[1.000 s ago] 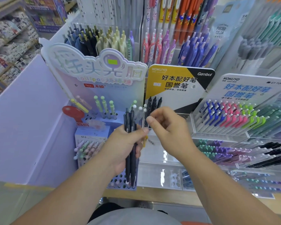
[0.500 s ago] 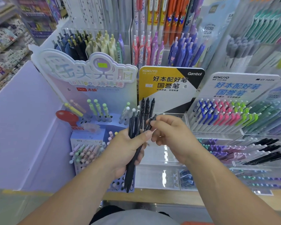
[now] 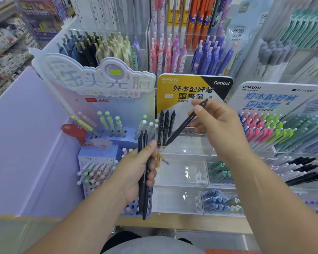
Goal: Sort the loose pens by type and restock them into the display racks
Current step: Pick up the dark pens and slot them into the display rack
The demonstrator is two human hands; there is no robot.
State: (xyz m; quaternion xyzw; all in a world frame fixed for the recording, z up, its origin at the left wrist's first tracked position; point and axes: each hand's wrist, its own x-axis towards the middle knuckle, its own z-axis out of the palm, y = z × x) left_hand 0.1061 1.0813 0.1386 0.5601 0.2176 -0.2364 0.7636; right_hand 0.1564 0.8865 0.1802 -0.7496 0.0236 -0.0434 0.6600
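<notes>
Here, the right grip [image 3: 218, 129] pinches one black pen [image 3: 180, 129], tilted before the yellow rack [image 3: 166, 100]; the left grip [image 3: 138, 173] clasps two dark pens [image 3: 143, 142] upright.

The yellow-and-black header card [image 3: 193, 92] above the middle display rack [image 3: 191, 133] reads "KOKUYO", "Gambol" and "好本配好笔 国誉笔". Right of that card, a white header card [image 3: 272, 99] carries "KOKUYO" and the same Chinese line in blue. Left of it, a pastel cloud sign [image 3: 99, 83] shows "摇头晃脑", "lollipop" and a red "hesu 禾硕" mark. Above and right of it, a pale blue card [image 3: 239, 33] says "PIECED COLOR".
</notes>
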